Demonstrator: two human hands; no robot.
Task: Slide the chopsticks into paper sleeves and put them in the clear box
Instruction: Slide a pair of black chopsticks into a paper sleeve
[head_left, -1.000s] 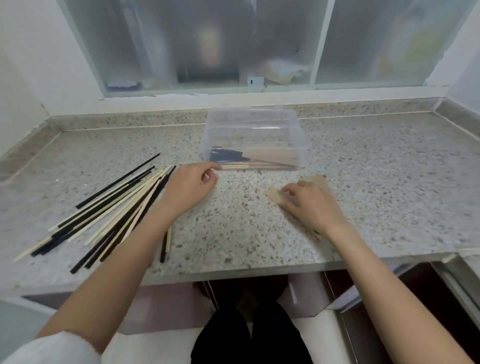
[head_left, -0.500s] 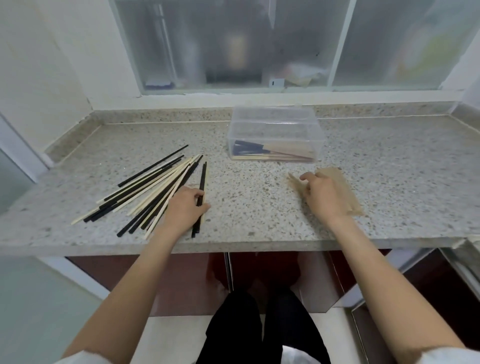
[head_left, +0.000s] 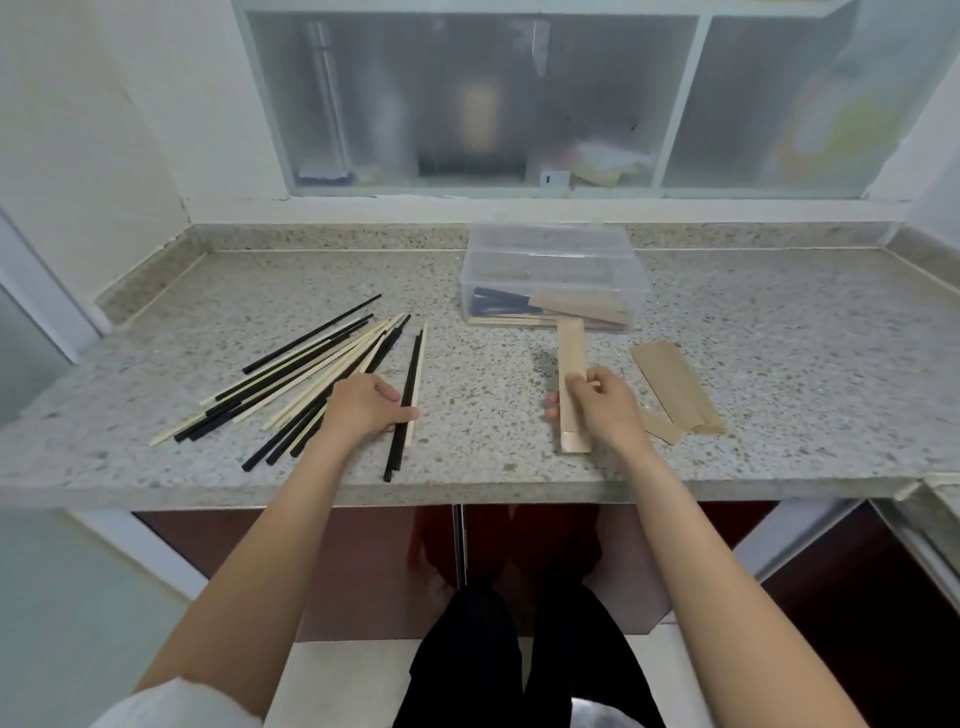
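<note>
1. Speckled grey stone countertop (head_left: 519, 467) runs below a frosted sliding window (head_left: 467, 98); the person stands at its front edge, both bare forearms reaching in.
2. Loose pile of black and pale wooden chopsticks (head_left: 306, 369) lies fanned on the counter's left part, tips pointing up and right.
3. Left hand (head_left: 363, 405) rests palm-down at the pile's right edge. Fingers curled, thumb and forefinger closing on a black chopstick pair (head_left: 408, 395) that lies nearly straight toward the camera, with one pale stick just beside it. The sticks lie on the stone, near ends close to the counter edge.
4. Right hand (head_left: 602, 410) pinches a long tan paper sleeve (head_left: 570, 353), thumb on one side and fingers on the other. The sleeve runs away from the camera; its far end comes just short of the box front.
5. Stack of spare brown paper sleeves (head_left: 675, 384) lies flat, just right of the right hand, angled.
6. Clear rectangular plastic box (head_left: 553, 260) sits open toward the back of the counter, between the hands. Inside: several sleeved chopsticks (head_left: 550, 309), dark ends left, brown paper right.
</note>
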